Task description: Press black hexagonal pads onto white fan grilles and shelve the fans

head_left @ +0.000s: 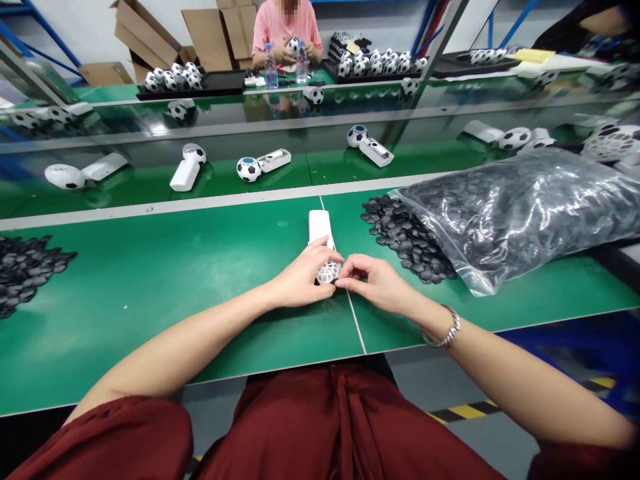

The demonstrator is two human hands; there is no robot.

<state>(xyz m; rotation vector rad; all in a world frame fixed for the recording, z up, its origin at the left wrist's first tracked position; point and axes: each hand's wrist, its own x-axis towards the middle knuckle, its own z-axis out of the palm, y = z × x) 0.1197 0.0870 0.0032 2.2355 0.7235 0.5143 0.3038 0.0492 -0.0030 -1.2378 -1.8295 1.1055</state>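
A white handheld fan with a ball-shaped lattice head lies on the green table, handle pointing away from me. My left hand wraps around the fan's head from the left. My right hand pinches a small black piece against the head's right side; the piece is mostly hidden by my fingers. A metal bracelet sits on my right wrist.
A clear plastic bag spills several black pentagon pieces to the right. More black pieces lie at the far left. Finished football fans ride the conveyor behind. A person in pink works opposite, by trays of fans.
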